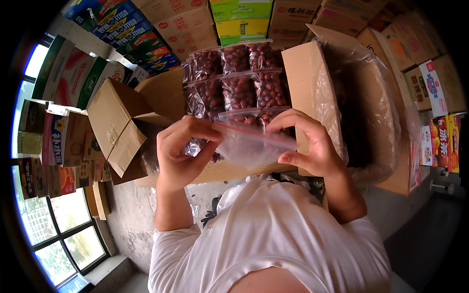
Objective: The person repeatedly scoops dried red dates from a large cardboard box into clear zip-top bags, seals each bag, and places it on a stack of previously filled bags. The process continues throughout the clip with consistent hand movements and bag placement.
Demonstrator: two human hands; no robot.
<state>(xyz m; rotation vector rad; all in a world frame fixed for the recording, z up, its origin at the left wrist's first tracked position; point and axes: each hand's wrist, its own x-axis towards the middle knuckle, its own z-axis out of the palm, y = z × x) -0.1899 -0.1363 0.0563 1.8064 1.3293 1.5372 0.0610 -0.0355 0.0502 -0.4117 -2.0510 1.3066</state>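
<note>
Stretched between my hands is a clear zip bag with a red strip along its top edge; no dates show inside it. My left hand pinches the bag's upper left corner between thumb and fingers. At the other end, the thumb and fingers of my right hand grip its right side. Just beyond the bag, filled clear zip bags of red dates lie in rows, partly overlapping. The nearest filled bags are partly covered by my hands and the bag I hold.
On the right stands a large open carton lined with clear plastic, its inside dark. An open cardboard box sits at the left. Stacked cartons line the back, with more boxes by the window.
</note>
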